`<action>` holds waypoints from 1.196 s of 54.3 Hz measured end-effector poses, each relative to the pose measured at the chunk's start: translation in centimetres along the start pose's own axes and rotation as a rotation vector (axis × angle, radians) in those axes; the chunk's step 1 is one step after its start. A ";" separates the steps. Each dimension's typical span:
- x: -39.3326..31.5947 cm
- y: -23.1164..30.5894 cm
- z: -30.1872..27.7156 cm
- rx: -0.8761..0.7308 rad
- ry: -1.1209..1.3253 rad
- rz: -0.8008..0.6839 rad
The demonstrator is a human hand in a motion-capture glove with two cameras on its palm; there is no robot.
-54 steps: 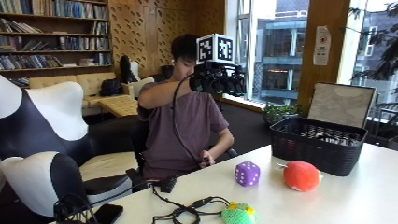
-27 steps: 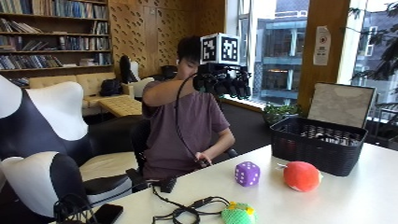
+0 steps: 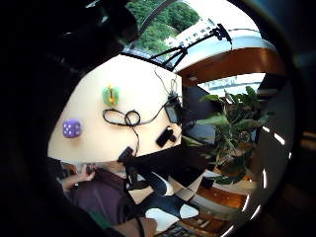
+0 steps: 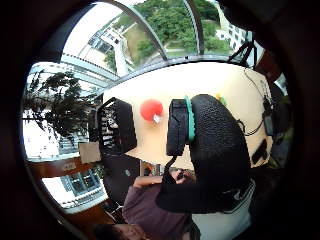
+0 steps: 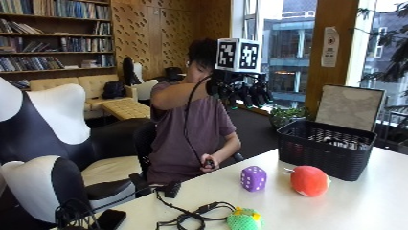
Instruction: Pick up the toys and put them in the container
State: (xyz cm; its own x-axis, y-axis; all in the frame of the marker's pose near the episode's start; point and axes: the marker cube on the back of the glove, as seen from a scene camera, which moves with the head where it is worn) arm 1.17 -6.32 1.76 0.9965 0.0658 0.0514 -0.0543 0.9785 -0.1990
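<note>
My gloved right hand (image 5: 245, 91) is raised at head height, well above the table, its fingers hanging down and holding nothing. On the white table lie a purple die (image 5: 254, 178), a red ball (image 5: 310, 180) and a green and yellow toy (image 5: 245, 220) near the front edge. A black basket (image 5: 319, 153) stands just behind the ball. The little finger side palm view looks down on the die (image 3: 72, 128) and the green toy (image 3: 110, 95). In the thumb side palm view, the ball (image 4: 151, 110) lies beside the basket (image 4: 116, 125), partly behind a gloved finger (image 4: 210, 150).
A tangle of black cable (image 5: 194, 215) lies on the table between the person and the green toy. The bare left hand (image 5: 207, 163) rests at the table's edge, gripping a small black item. A black and white chair (image 5: 44, 143) stands to the left.
The raised gloved hand has drifted to the right and slightly down, toward the basket side. The toys and the basket have not moved.
</note>
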 end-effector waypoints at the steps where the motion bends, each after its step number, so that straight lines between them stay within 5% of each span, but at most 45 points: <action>1: 0.1 -0.3 0.3 -0.007 -0.002 0.003; 19: 1.9 -5.5 9.3 -0.193 -0.058 0.070; 37: 2.6 -8.5 28.2 -0.382 -0.148 0.171; 54: 2.1 -9.6 32.2 0.086 -0.130 0.253; 65: 2.2 -10.5 30.4 0.052 -0.150 0.242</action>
State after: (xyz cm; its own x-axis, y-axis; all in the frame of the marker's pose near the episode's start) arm 2.03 -10.54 33.71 0.9340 0.3226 0.1532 -0.2961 0.9393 -0.1731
